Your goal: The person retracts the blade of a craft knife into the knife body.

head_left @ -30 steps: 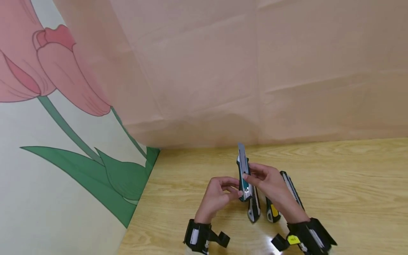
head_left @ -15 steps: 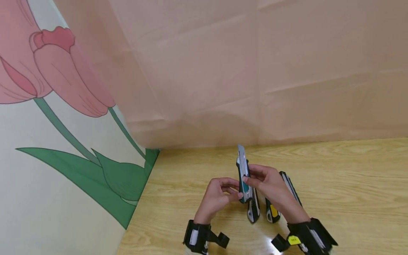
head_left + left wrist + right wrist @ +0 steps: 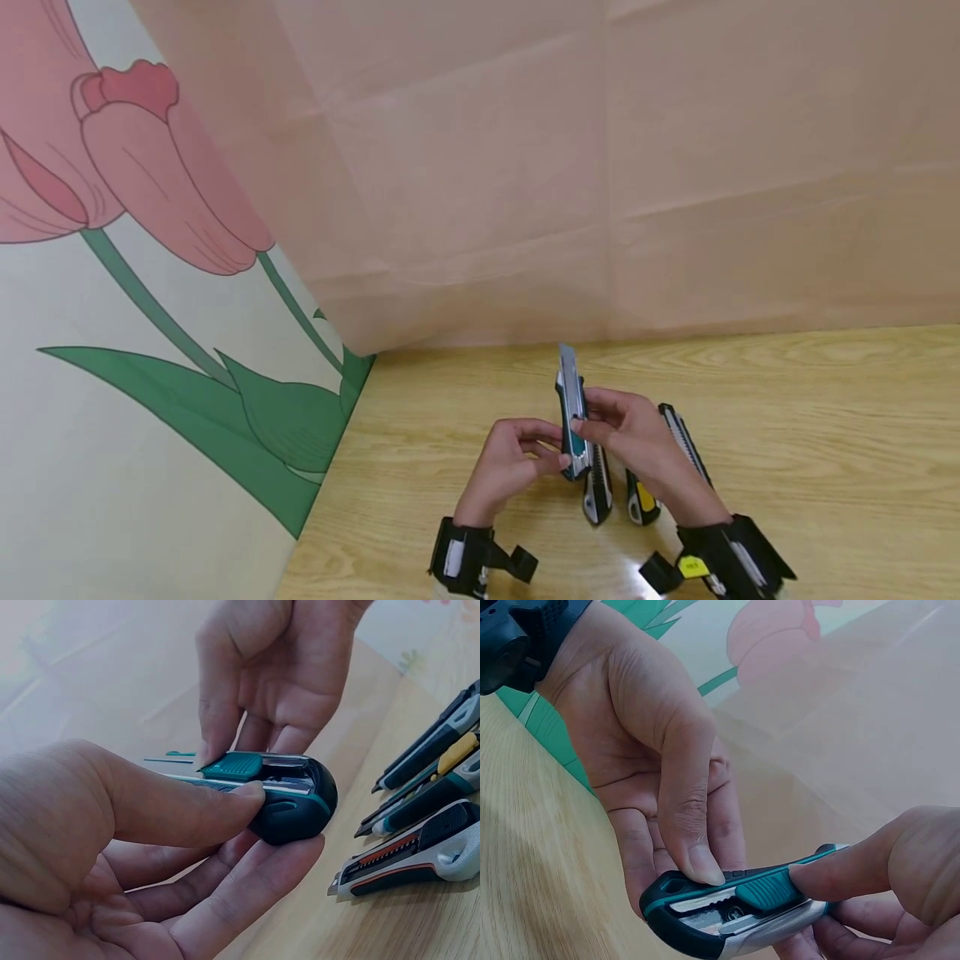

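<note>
A teal-and-black utility knife (image 3: pixel 567 400) is held up between both hands, its silver blade (image 3: pixel 567 360) out and pointing away. My left hand (image 3: pixel 508 468) pinches the butt end, thumb on the near side and fingers beneath, as the left wrist view shows. Farther up the body, my right hand (image 3: pixel 636 433) grips the knife with its thumb on the ribbed teal slider (image 3: pixel 769 891). Behind the slider an open slot shows the metal channel. In the left wrist view the blade is partly hidden by the left thumb.
Three more utility knives lie on the wooden table (image 3: pixel 825 433): one black and grey (image 3: pixel 597 493), one with yellow (image 3: pixel 642 502) and one dark (image 3: pixel 686 437), the latter two partly behind the right arm. Brown paper (image 3: pixel 480 167) hangs behind, beside a tulip-painted wall (image 3: pixel 150 467).
The knife and right thumb have sunk very slightly toward the person. Both hands keep their hold. The lower left corner of the brown paper has shifted a little.
</note>
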`<state>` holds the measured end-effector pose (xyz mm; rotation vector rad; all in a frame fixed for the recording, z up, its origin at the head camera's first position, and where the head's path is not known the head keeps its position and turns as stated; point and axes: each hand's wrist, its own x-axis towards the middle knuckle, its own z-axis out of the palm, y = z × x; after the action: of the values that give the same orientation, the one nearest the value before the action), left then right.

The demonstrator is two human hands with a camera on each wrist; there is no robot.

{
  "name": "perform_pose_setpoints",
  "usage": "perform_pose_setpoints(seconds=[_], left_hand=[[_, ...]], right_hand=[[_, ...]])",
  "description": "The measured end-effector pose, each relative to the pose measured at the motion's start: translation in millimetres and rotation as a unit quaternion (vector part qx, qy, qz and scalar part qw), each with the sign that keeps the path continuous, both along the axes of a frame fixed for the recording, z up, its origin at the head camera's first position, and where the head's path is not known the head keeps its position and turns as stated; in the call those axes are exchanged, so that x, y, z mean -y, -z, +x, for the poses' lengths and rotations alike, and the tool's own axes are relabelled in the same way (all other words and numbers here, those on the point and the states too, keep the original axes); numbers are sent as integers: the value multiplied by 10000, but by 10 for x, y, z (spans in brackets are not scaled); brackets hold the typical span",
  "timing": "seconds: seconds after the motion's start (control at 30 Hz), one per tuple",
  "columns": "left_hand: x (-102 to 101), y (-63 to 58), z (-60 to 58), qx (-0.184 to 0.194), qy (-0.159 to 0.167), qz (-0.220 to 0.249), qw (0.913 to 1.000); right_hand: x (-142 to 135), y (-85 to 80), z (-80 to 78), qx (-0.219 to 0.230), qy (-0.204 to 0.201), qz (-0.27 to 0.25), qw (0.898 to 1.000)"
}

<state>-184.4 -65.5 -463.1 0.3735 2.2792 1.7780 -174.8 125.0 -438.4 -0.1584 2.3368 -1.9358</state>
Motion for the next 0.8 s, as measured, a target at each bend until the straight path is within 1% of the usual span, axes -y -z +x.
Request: perform_pose_setpoints(seconds=[0.17, 0.4, 0.47, 0.6, 0.7, 0.8], left_hand=[[-12, -23, 18, 12, -28, 8, 10000], [-38, -137, 73, 60, -70, -13, 10000], [-38, -129, 66, 72, -63, -17, 10000], [-21, -62, 31, 72, -38, -18, 10000], [-2, -19, 11, 61, -7, 37, 10000], [9, 0, 3, 54, 26, 94, 9999]], right_hand=[[-5, 19, -4, 36, 0, 19, 10000], [-7, 22, 5, 24, -96, -35, 9999], [-8, 14, 6, 27, -95, -52, 9999], [-9, 6, 11, -52, -113, -83, 9999], [0, 10, 10, -41, -101, -91, 9999], [11, 17, 7, 27, -107, -107, 9999]])
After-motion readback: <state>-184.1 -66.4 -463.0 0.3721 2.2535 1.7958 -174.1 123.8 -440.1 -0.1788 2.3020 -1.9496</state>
